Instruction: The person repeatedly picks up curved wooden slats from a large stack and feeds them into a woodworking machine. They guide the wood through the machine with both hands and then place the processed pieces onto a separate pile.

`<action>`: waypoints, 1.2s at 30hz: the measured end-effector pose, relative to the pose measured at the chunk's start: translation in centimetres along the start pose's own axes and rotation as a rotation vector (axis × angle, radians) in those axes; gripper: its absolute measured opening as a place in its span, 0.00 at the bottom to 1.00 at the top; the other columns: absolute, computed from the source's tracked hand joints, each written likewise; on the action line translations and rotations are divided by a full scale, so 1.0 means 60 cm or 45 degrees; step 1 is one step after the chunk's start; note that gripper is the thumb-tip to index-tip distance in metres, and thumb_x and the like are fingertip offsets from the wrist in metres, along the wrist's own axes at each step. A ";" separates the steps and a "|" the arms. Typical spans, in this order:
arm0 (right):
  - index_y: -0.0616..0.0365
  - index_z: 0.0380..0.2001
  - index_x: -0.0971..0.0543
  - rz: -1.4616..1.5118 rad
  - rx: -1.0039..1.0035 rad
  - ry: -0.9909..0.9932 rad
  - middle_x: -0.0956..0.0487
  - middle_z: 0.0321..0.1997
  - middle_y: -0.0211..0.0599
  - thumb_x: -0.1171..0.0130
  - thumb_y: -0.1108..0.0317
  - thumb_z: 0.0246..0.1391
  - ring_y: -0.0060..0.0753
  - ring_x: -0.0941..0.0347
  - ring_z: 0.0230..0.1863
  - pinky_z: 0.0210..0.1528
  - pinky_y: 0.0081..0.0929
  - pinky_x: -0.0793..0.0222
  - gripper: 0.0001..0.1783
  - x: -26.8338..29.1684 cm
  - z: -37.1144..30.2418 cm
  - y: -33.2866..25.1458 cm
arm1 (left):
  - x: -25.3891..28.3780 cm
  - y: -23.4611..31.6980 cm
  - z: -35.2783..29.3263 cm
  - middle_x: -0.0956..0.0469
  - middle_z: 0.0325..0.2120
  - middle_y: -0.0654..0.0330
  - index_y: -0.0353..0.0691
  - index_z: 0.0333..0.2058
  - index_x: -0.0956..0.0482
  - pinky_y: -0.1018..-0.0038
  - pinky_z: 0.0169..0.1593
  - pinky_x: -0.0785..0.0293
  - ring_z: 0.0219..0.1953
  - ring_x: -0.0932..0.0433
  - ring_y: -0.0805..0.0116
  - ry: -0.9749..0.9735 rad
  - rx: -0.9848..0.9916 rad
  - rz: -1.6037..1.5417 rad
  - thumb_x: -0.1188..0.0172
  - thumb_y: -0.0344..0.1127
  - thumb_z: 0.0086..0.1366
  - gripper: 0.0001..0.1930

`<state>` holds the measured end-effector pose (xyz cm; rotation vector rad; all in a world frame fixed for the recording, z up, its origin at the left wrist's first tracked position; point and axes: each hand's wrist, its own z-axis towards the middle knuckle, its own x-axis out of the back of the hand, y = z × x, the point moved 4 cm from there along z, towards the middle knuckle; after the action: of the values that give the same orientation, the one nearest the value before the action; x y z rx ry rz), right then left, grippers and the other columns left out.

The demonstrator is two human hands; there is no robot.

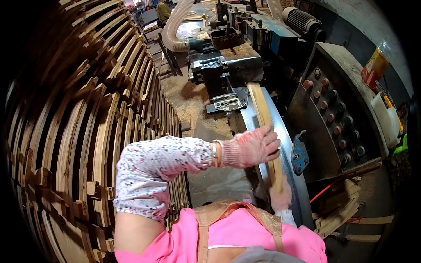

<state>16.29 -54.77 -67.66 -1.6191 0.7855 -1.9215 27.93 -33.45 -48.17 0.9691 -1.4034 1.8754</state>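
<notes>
A long wooden strip [275, 168] lies along the smooth metal bed [285, 151] of a woodworking machine. Its far end runs under the machine's dark metal housing [244, 69]. Reaching across from the left in a floral sleeve, my left hand [252, 147] wears a pinkish knit glove. Its fingers curl over the middle of the strip. Close to my body, my right hand [281, 197], also gloved, is at the strip's near end. Motion blurs it, so I cannot make out its fingers.
Tall stacks of wooden strips [101, 114] fill the left side. A control panel with several round buttons [335, 109] stands at right, with a bottle [376, 63] on top. A blue metal bracket [300, 154] sits beside the bed. A ribbed hose [172, 30] and motor [302, 22] are farther back.
</notes>
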 end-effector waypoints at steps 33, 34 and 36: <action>0.62 0.65 0.27 -0.683 0.509 0.240 0.23 0.63 0.59 0.39 0.66 0.61 0.60 0.28 0.65 0.68 0.48 0.34 0.29 -0.097 0.142 0.136 | 0.824 0.091 -0.814 0.39 0.73 0.53 0.40 0.77 0.51 0.67 0.66 0.27 0.65 0.28 0.61 -0.352 1.824 0.763 0.39 0.45 0.70 0.43; 0.63 0.64 0.27 -0.715 0.518 0.216 0.22 0.62 0.59 0.38 0.67 0.60 0.61 0.28 0.64 0.66 0.47 0.32 0.29 -0.112 0.181 0.089 | 0.817 0.078 -0.831 0.38 0.72 0.53 0.41 0.77 0.52 0.70 0.61 0.23 0.62 0.26 0.64 -0.376 1.803 0.810 0.41 0.43 0.71 0.42; 0.60 0.60 0.25 -0.768 0.345 0.013 0.21 0.59 0.57 0.39 0.66 0.60 0.60 0.27 0.61 0.64 0.48 0.32 0.25 -0.112 0.240 -0.019 | 0.794 0.051 -0.836 0.30 0.64 0.54 0.40 0.75 0.46 0.77 0.47 0.19 0.53 0.22 0.68 -0.706 1.570 1.031 0.43 0.35 0.73 0.35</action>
<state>31.61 -50.86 -69.72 -1.8006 0.0120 -2.3090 -10.97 15.86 -19.02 1.7256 -0.7987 3.4308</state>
